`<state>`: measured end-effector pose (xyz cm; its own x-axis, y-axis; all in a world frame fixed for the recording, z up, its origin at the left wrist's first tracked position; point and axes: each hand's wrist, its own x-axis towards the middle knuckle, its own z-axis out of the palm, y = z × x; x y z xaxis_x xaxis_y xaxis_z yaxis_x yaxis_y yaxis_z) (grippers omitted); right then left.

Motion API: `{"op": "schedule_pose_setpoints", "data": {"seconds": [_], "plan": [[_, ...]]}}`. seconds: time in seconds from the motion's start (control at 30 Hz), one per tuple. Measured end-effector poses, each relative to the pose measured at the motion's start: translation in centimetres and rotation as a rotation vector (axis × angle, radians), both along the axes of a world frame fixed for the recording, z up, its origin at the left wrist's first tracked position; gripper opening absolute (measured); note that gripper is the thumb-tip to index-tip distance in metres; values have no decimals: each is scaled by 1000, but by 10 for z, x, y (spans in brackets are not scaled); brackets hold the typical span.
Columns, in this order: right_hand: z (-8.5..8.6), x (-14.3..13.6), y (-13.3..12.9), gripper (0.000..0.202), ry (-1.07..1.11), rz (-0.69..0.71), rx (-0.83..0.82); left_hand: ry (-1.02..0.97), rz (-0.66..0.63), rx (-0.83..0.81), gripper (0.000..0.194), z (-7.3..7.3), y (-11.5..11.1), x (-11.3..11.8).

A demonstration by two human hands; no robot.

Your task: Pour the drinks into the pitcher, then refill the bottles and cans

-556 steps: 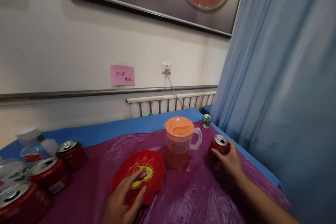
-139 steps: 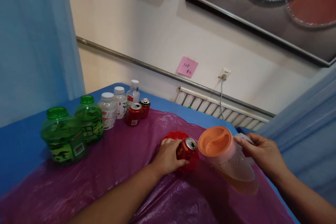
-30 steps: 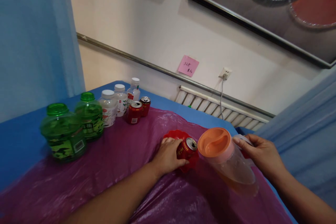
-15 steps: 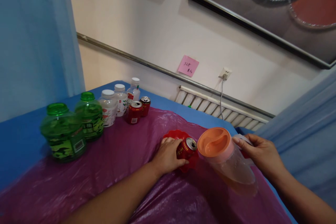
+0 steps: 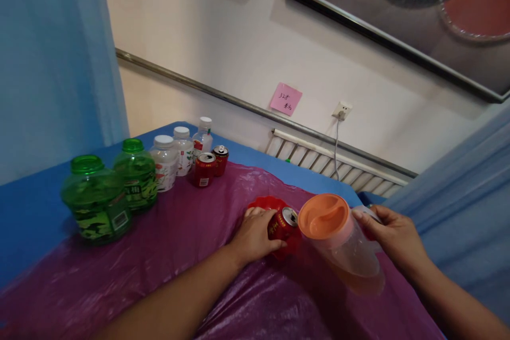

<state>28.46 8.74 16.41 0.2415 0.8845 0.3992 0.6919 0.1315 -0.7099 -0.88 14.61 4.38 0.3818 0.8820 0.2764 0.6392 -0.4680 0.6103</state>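
Note:
My left hand [image 5: 257,235] is wrapped round a red drink can [image 5: 281,226], whose open top leans to the right. Beneath the can lies a red dish with a scalloped rim [image 5: 263,203], partly covered by my hand. By its handle, my right hand [image 5: 392,231] grips a clear plastic pitcher [image 5: 354,260] with an orange lid [image 5: 324,217]. The pitcher is tilted toward the can, its lid close to the can's top. Some amber-coloured liquid shows low in the pitcher. Whether any liquid runs out cannot be made out.
On the left stand two green jugs [image 5: 95,207], several white-capped bottles [image 5: 164,164] and two more red cans [image 5: 204,171]. Purple plastic sheeting [image 5: 179,239] covers much of the blue table [image 5: 247,149]. Behind are a radiator [image 5: 303,154] and a socket [image 5: 341,111] with a cord.
The pitcher has shifted slightly left, its lid nearer the can, and my right hand has moved with it. My left hand and the can stay almost the same.

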Motion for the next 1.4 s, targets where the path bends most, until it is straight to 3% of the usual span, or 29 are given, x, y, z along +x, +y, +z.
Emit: {"op": "schedule_pose_setpoints", "data": {"seconds": [0.1,0.23,0.4,0.6,0.9,1.17,1.4], "plan": [[-7,0,1,49,93,28,-57,-19,-3,3,75,0,1,0],[-15,8,9,52,237,49,-17,-43,33,8,74,0,2,0],[-30,24,30,55,608,0,134,-69,75,6,77,3,4,0],[-61,25,51,62,793,-58,277,-106,86,56,68,4,7,-1],[-104,34,50,59,918,-132,367,-76,154,27,69,7,15,-2],[-137,41,48,51,940,-108,420,-85,179,35,67,5,19,-2],[-148,46,36,38,956,-6,387,-150,203,4,71,5,15,-1]]}}
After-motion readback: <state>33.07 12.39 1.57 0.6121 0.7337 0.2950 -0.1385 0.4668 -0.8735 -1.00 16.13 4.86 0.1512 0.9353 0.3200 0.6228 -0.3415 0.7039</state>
